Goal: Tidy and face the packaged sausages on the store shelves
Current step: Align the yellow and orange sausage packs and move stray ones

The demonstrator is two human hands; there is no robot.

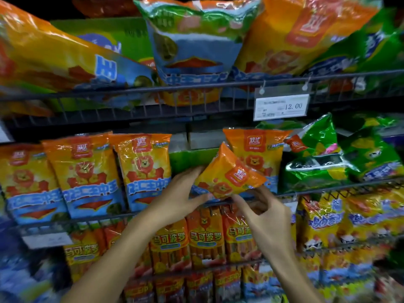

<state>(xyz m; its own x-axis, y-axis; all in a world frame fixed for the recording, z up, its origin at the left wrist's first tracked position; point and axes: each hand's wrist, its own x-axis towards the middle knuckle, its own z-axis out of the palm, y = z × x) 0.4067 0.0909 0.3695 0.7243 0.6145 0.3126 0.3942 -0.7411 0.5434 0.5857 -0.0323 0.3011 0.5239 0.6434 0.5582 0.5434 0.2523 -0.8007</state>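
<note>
Left of the tilted orange pack (229, 173) three packs stand faced; left hand (181, 193) grips it, right hand (264, 213) pinches its lower edge; green bags to its right remain messy

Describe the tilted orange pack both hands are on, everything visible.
The tilted orange pack is a glossy plastic sausage bag with a red logo square, a cartoon lion and a blue band at its lower end. It sits rotated, top corner up-left, in the gap on the middle shelf, before an upright matching pack. The left hand holds its left edge; the right hand pinches its bottom edge.
</note>
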